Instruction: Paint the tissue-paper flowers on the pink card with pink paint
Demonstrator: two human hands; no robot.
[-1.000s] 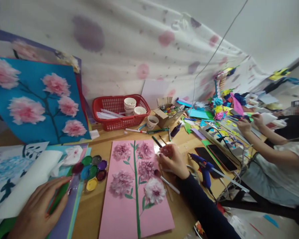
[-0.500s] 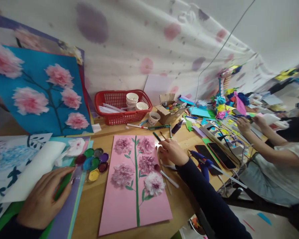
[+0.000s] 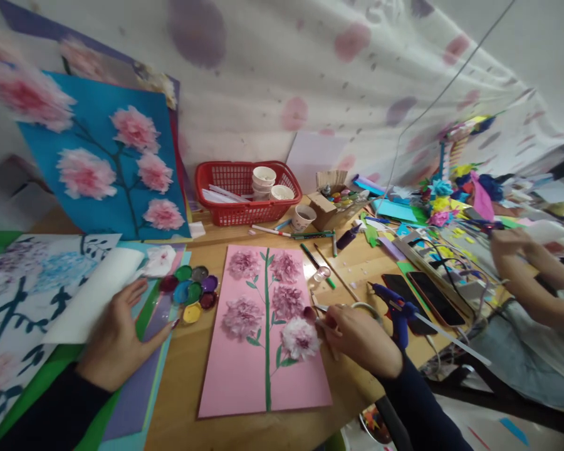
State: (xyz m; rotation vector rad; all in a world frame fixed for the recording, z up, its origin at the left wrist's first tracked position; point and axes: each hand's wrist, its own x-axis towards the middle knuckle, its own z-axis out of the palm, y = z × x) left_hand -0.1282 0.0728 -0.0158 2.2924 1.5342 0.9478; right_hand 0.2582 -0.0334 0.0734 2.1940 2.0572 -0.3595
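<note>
One brush (image 3: 310,315) | right hand (image 3: 367,341) has moved down to it

Right hand (image 3: 357,335) covers most of the brush (image 3: 310,314), so the grip can't be told; over right, the edge slices off a co-worker (image 3: 524,269), and upper left, a paper flower (image 3: 35,97) blurs!

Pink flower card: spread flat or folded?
Spread flat: the pink card lies open on the wooden table, four corners visible, no fold showing.
</note>
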